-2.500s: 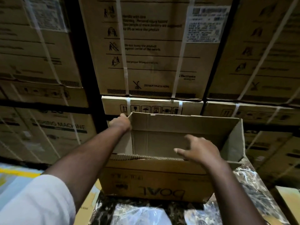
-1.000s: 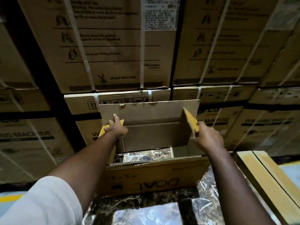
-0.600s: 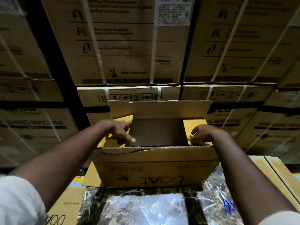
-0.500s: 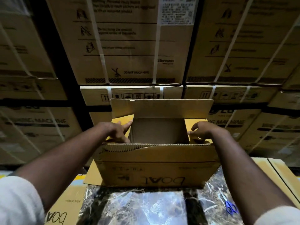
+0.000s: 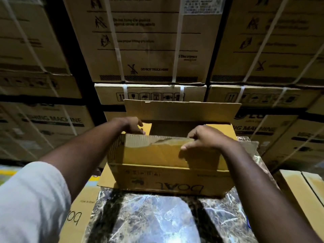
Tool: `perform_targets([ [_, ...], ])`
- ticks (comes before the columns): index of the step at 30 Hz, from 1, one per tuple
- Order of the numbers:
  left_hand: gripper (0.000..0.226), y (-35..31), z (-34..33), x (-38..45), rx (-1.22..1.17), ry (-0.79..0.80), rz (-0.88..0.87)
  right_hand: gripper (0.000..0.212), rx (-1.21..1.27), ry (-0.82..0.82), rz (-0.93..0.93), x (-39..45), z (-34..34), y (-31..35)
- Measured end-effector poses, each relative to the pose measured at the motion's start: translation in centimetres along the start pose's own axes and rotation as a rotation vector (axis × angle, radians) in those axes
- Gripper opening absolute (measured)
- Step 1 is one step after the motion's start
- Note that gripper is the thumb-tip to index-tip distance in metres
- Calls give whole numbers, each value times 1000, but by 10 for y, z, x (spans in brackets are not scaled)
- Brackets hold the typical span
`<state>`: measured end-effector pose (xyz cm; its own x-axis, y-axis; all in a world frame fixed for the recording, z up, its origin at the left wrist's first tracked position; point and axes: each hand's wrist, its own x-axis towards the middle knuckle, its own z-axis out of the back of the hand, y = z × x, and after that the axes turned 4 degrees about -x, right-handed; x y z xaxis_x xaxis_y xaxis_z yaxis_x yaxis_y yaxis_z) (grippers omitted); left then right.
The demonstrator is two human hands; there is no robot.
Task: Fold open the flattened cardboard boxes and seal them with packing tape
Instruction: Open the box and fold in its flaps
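at the near left a white sleeve (image 5: pixel 29 204) covers the upper arm, and below it a flat cardboard sheet (image 5: pixel 78 213) with printed letters lies beside the tabletop (image 5: pixel 157 220), which has a dark marbled, shiny surface. behind, on the far left, stacked cartons (image 5: pixel 43 123) marked "washing machine" are bound with white straps.

the left hand (image 5: pixel 132 126) reaches to the far left corner of the cardboard box (image 5: pixel 168 179), its fingers curled down over the left side flap at the box rim; whether it pinches the flap or only presses it, i cannot tell.

the cardboard box stands on the far part of the tabletop, in the middle of the scene, its mouth up and its printed near wall facing the person with the lettering upside down. the far flap (image 5: pixel 182 110) stands upright. the near flap (image 5: pixel 163 149) leans inward over the opening.

the right hand (image 5: pixel 204 137) grips the top edge of the near flap towards its right end, fingers curled over the far side and thumb on the near face. just behind it the right side flap (image 5: pixel 221 128) shows yellow.

at the near right more flat cardboard (image 5: pixel 305 190) lies beside the tabletop, with strapped cartons (image 5: pixel 273 41) stacked behind.
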<state>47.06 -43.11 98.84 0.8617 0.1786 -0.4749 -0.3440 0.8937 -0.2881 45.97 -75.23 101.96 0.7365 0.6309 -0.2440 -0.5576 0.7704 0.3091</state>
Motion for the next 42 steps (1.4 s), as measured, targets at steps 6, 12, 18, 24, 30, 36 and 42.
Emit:
perform_targets([
  [6, 45, -9, -8, 1, -119, -636, -293, 72, -271, -407, -164, 22, -78, -20],
  [12, 95, -36, -9, 8, 173, -685, -363, 61, -176, -457, -145, 37, -107, -39],
  [18, 46, -19, -44, -2, -27, -616, -435, 38, -99, -936, -107, 33, -109, -50],
  [24, 56, 38, -113, -10, -52, -551, -346, 45, 2, -755, -427, 43, -108, -58],
  [30, 57, 41, -112, -10, 25, -584, -49, 103, -95, -405, -920, 39, -92, -87],
  [36, 62, 68, -106, -12, -119, -618, 88, 105, -40, -383, -867, 43, -104, -57],
  [42, 65, 49, -111, -1, 38, -668, 38, 94, -33, -379, -823, 41, -101, -53],
])
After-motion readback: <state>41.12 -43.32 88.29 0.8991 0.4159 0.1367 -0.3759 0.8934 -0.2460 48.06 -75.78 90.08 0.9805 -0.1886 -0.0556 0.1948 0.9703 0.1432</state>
